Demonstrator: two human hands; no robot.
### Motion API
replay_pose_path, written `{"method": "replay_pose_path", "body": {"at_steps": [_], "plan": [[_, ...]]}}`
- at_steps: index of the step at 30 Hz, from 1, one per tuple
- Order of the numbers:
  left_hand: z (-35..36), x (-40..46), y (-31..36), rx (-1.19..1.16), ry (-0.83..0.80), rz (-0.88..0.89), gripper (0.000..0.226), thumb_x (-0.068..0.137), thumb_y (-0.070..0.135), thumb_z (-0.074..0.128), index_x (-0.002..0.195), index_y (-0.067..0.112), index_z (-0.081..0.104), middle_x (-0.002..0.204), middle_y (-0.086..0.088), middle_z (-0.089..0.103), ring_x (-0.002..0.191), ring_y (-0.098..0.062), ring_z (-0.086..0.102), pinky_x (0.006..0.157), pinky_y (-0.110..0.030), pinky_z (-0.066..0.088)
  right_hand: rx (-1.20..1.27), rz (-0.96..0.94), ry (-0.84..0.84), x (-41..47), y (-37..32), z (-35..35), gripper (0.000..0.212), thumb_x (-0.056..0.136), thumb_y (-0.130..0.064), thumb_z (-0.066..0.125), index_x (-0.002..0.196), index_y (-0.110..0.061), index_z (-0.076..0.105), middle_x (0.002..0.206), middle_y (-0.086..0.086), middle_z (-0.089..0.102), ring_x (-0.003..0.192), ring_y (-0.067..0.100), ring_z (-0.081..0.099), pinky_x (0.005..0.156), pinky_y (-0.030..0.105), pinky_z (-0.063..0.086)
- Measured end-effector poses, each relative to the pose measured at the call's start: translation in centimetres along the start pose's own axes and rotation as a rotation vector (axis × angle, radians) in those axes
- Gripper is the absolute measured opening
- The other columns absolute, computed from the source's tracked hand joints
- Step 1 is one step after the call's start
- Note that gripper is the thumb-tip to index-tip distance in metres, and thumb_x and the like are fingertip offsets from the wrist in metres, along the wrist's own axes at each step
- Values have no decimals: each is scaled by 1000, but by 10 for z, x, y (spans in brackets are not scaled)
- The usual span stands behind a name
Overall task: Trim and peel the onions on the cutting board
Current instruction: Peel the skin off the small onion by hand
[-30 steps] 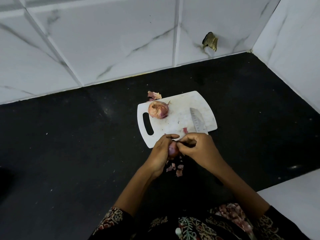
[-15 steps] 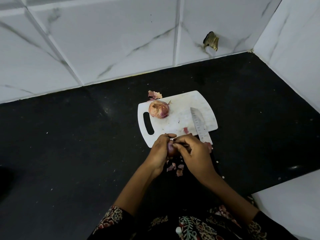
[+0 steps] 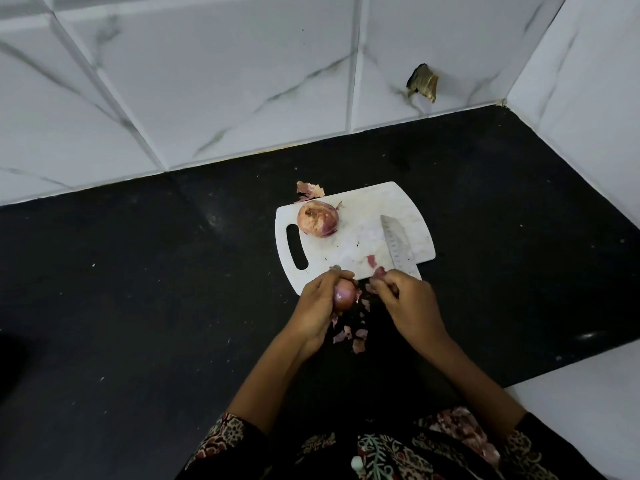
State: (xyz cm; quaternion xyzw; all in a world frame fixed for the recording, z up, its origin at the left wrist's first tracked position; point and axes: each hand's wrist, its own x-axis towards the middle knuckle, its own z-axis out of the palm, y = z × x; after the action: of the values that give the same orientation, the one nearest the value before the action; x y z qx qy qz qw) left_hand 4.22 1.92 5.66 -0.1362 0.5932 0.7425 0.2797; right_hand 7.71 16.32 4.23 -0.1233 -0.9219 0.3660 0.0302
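1. Head view: my left hand (image 3: 320,303) grips a small onion (image 3: 345,296), fingers curled round it, just off the near edge of the board (image 3: 367,233), above the black surface (image 3: 138,306).
2. My right hand (image 3: 407,299) is a little apart from the onion and pinches a scrap of peel (image 3: 379,271) at its fingertips.
3. A second onion (image 3: 317,218), its dry skin on, sits on the board near the far corner on the handle-slot side.
4. The knife (image 3: 398,247) lies on the board's right part, blade pointing toward the far edge; my right hand hides its handle.
5. One small pink scrap (image 3: 371,260) lies on the board beside the blade.
6. Loose peels (image 3: 349,336) are scattered on the surface below my hands, near the board's near edge.
7. Another piece of skin (image 3: 309,189) lies on the surface, touching the board's far edge behind the second onion.
8. White marbled tiles (image 3: 207,81) back the surface; a brown flake (image 3: 423,83) clings to them near the far right corner.
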Motion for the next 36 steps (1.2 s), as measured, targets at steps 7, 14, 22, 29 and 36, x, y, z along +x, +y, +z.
{"method": "replay_pose_path", "body": {"at_steps": [7,14,22,29,36], "plan": [[3,0,-7,158,107,129,56,100,51,23,79,16,61,74,-4,67,75,-17,64,74,-30,51,384,-61,-224,-8,-31,-9,19,84,-12,69,101,-19,67,98,-7,68,90,-1,64,75,6,46],[3,-2,-7,241,66,181,56,98,53,18,95,14,58,67,-3,62,52,-2,57,53,-20,42,350,-79,-147,-7,-37,-8,18,74,-15,78,89,-8,72,85,0,71,77,5,66,68,16,52],[2,0,-10,217,36,222,56,99,49,17,97,11,58,66,-11,54,52,-7,56,50,-15,43,360,-97,-150,-4,-31,-11,7,75,-3,72,79,-8,74,74,1,72,69,8,66,65,20,51],[0,2,-6,158,54,168,56,97,56,18,98,18,59,73,-6,64,65,-12,63,57,-21,47,455,-55,-101,-11,-30,-6,7,80,-16,74,86,-13,71,79,-6,72,75,5,69,72,23,56],[2,1,-4,135,74,83,38,102,46,26,103,22,55,100,-21,63,94,-29,64,64,-28,51,309,-228,82,-19,-37,8,4,83,-9,68,87,-8,69,84,-1,65,83,13,62,75,39,53]]}}
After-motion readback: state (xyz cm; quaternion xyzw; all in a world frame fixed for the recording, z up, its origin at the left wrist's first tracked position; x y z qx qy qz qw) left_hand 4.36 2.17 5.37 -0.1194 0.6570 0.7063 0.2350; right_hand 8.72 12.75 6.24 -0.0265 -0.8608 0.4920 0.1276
